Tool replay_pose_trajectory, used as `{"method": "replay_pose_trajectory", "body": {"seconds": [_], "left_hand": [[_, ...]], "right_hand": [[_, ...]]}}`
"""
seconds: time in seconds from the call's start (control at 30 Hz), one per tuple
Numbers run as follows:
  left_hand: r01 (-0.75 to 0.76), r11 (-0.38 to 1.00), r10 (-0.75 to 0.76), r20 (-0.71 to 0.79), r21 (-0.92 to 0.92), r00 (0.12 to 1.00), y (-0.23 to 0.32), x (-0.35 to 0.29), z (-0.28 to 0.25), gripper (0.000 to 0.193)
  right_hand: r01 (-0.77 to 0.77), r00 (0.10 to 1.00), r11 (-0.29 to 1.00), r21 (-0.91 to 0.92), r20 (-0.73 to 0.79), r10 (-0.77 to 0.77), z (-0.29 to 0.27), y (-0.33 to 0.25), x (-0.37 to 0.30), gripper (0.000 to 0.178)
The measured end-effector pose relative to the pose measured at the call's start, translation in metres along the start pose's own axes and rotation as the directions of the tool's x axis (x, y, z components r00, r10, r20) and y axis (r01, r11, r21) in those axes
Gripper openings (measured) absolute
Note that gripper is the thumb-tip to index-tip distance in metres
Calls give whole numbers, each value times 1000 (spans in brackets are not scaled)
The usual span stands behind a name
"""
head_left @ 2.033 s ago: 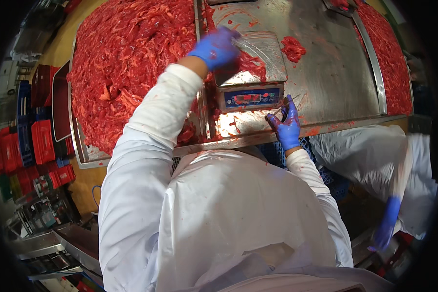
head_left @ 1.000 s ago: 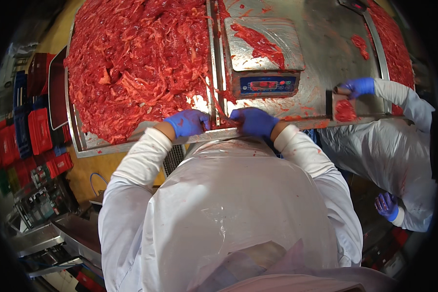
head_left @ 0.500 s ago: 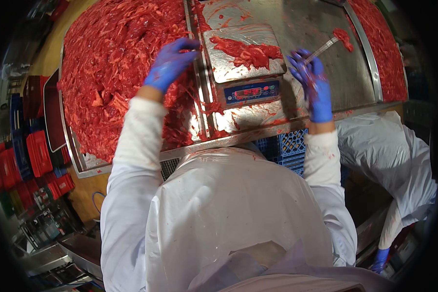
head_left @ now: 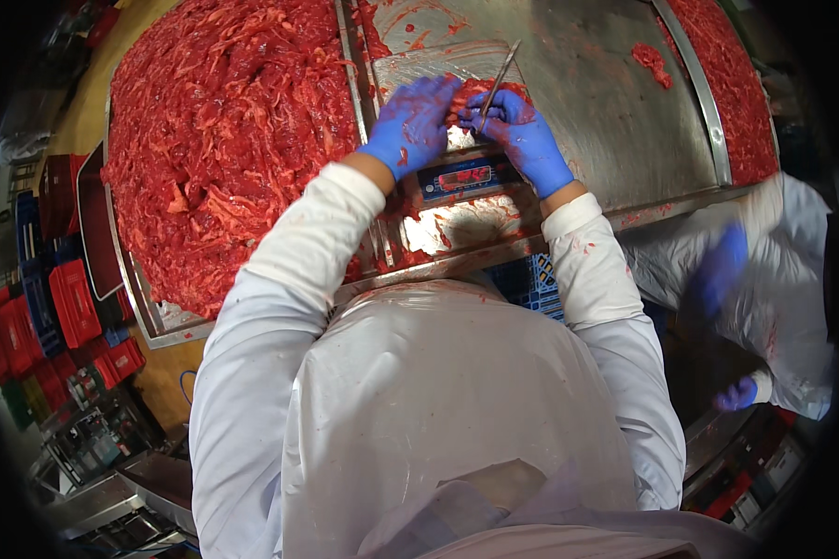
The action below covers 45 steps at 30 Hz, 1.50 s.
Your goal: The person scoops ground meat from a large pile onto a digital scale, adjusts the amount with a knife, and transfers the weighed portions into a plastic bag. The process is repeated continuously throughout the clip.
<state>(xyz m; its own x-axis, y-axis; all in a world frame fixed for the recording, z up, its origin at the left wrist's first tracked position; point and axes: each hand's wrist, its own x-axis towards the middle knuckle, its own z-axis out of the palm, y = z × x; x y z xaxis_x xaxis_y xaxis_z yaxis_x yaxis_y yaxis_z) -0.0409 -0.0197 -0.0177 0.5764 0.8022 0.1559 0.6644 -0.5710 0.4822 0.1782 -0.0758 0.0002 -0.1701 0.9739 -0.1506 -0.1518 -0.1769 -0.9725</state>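
Note:
A piece of raw red meat (head_left: 473, 90) lies on the steel platform of a weighing scale (head_left: 410, 65), partly covered by both my gloved hands. My left hand (head_left: 414, 124), in a blue glove, has its fingers together over the meat's left end; the fingertips are partly hidden. In my right hand (head_left: 524, 135), also blue-gloved, is a narrow knife (head_left: 502, 79), its blade pointing up and slightly right over the meat. The scale's lit display (head_left: 464, 177) shows below my hands.
A large heap of raw meat (head_left: 224, 158) fills the tray on the left. A small meat scrap (head_left: 652, 65) lies on the steel table (head_left: 606, 121) to the right, before another meat-filled tray (head_left: 725, 74). A co-worker (head_left: 764, 279) in white is at lower right. Red crates (head_left: 73, 303) stand at left.
Both my hands have come together over the meat on the scale, the left moving right, the right moving left with the knife. The scrap near the blade now lies apart. The co-worker has shifted.

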Motion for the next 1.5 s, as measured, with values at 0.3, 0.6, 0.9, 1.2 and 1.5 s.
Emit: {"method": "replay_pose_trajectory", "body": {"seconds": [0.3,0.6,0.9,1.2,1.5], "left_hand": [[120,864,-190,96,488,977,-11,-24,-24,121],[-114,966,15,391,233,920,88,9,44,96],[-27,999,30,-76,37,997,-38,57,-12,67],[531,788,-615,404,311,677,-224,28,-45,100],[429,861,-501,600,272,624,-67,-71,-62,53]], "right_hand": [[133,871,986,-96,-463,-163,-24,-6,38,51],[187,828,937,-295,-466,-312,18,32,-48,74],[514,634,588,624,-739,229,-63,1,-85,72],[-48,897,993,105,-433,89,-72,101,-80,59],[-134,909,986,99,-385,162,-47,93,-83,60]]}}
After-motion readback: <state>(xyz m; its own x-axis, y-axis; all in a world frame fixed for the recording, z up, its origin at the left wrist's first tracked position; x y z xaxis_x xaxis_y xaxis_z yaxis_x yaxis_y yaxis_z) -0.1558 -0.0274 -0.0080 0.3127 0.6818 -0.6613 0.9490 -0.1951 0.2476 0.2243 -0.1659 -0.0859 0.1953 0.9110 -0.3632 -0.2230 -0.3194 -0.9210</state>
